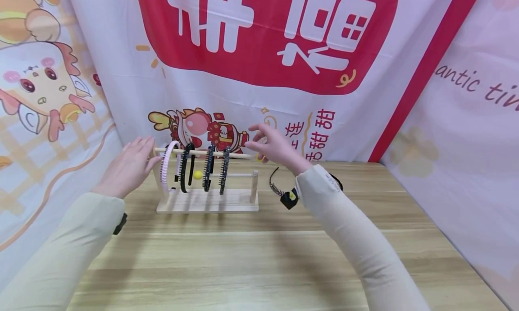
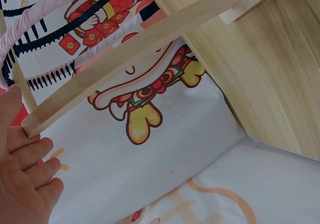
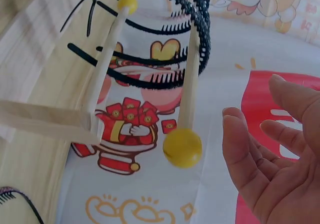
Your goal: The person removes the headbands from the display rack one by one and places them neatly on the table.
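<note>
A wooden headband rack (image 1: 208, 206) stands on the table, its upper rod (image 1: 243, 156) carrying several toothed headbands. A pink fabric-wrapped headband (image 1: 165, 166) hangs leftmost, then a black headband (image 1: 184, 171) and two glittery dark ones toward the middle. My left hand (image 1: 131, 164) rests on the top of the left post (image 2: 135, 57), fingers nearly straight and touching the post's end. Beyond the upper rod's yellow ball end (image 3: 182, 147), my right hand (image 3: 280, 174) hovers with fingers loosely bent and parted, holding nothing.
A lower rod (image 1: 239, 175) with a yellow ball (image 1: 197, 175) at its left end joins the short right post (image 1: 254, 187). A toothed headband (image 1: 273, 185) lies on the table (image 1: 243, 266) near my right sleeve, which partly hides another dark headband (image 1: 337, 181). Printed cloth walls (image 1: 227, 83) surround the table.
</note>
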`<state>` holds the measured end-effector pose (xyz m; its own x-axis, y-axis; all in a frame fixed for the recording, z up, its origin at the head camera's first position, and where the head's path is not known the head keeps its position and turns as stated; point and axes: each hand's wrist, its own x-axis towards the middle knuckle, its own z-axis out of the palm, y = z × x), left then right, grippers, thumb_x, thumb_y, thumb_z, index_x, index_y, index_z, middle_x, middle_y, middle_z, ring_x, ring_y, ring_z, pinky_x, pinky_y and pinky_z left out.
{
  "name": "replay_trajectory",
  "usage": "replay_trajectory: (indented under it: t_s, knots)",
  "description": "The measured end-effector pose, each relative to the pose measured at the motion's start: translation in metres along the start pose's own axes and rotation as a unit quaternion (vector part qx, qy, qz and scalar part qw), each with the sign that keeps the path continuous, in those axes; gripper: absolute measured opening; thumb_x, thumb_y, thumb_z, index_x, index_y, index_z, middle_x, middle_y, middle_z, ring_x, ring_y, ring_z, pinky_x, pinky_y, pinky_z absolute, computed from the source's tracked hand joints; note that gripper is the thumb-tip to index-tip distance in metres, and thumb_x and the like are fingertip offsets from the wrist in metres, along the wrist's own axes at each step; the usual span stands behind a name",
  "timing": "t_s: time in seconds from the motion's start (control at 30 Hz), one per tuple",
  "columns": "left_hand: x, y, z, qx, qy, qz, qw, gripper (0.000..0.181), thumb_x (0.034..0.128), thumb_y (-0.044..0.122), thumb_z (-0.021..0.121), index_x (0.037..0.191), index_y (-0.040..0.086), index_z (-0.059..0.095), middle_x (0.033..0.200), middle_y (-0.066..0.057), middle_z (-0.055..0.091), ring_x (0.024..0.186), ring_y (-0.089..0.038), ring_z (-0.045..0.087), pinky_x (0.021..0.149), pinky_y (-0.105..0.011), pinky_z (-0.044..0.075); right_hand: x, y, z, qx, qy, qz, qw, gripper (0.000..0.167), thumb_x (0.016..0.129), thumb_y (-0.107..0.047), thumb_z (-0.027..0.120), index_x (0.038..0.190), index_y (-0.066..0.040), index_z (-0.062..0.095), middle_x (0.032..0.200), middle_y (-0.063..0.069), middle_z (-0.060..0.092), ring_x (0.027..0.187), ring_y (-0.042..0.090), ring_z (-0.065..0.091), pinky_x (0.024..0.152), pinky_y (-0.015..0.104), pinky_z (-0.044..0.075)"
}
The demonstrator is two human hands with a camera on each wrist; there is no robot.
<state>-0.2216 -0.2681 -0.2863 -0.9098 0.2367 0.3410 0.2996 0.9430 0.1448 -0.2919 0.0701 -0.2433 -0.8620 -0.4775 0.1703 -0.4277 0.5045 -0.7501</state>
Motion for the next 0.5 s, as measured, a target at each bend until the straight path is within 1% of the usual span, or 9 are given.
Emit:
replay_trajectory:
  t_s: [0.13, 0.3, 0.5]
  knots:
    - [0.000, 0.000, 0.000, 0.001, 0.000, 0.001, 1.0000, 0.056, 0.0986, 0.021, 0.043, 0.137, -0.015, 0.023, 0.139, -0.035, 0.022, 0.129, -0.049, 0.018, 0.110, -0.050, 0.004, 0.002, -0.004, 0.009, 0.000, -0.011, 0.002, 0.9999, 0.049, 0.089, -0.024, 0.063, 0.133, -0.014, 0.043, 0.107, 0.008, 0.055, 0.067, 0.024, 0.060, 0.056, 0.032, 0.056]
    - [-0.001, 0.001, -0.001, 0.001, -0.002, 0.002, 1.0000, 0.056, 0.0987, 0.021, 0.043, 0.137, -0.015, 0.024, 0.139, -0.036, 0.022, 0.129, -0.049, 0.017, 0.110, -0.050, 0.004, 0.004, -0.009, 0.019, 0.001, -0.023, -0.002, 0.9997, 0.050, 0.088, -0.022, 0.064, 0.133, -0.013, 0.044, 0.107, 0.008, 0.055, 0.067, 0.026, 0.061, 0.055, 0.032, 0.056]
    - [-0.001, 0.001, -0.001, 0.000, 0.000, 0.002, 1.0000, 0.055, 0.0988, 0.020, 0.042, 0.136, -0.015, 0.025, 0.139, -0.036, 0.023, 0.129, -0.050, 0.018, 0.110, -0.051, 0.005, 0.008, -0.013, 0.032, 0.006, -0.047, 0.009, 0.9988, 0.050, 0.088, -0.024, 0.065, 0.132, -0.015, 0.044, 0.107, 0.008, 0.055, 0.066, 0.027, 0.062, 0.054, 0.032, 0.056]
